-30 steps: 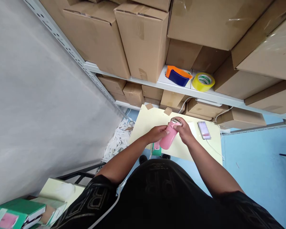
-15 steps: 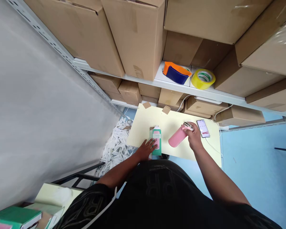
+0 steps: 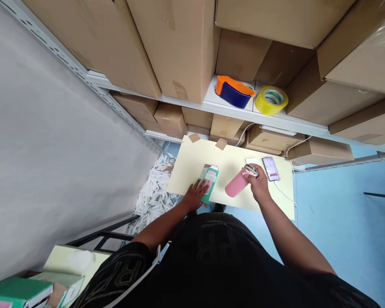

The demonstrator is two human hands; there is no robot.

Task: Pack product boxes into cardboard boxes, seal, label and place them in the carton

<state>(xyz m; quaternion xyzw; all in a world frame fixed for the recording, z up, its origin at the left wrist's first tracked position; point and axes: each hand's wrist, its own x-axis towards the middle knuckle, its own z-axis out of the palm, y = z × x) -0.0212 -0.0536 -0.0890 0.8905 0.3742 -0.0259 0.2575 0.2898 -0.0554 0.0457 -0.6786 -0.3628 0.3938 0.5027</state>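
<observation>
Tumbler (image 3: 236, 184) tilts in right grip (image 3: 258, 183); left grip (image 3: 194, 196) touches carton (image 3: 211, 176).

Pale table (image 3: 190, 159) — green box (image 3: 211, 175), phone (image 3: 269, 167), cardboard scraps (image 3: 221, 143).

Before you, the carton (image 3: 211, 174) lies at the near edge of the table (image 3: 189, 158), under your left hand (image 3: 194, 195); rightward come the bottle (image 3: 236, 185) in your right hand (image 3: 258, 185), then the phone (image 3: 269, 168).
</observation>
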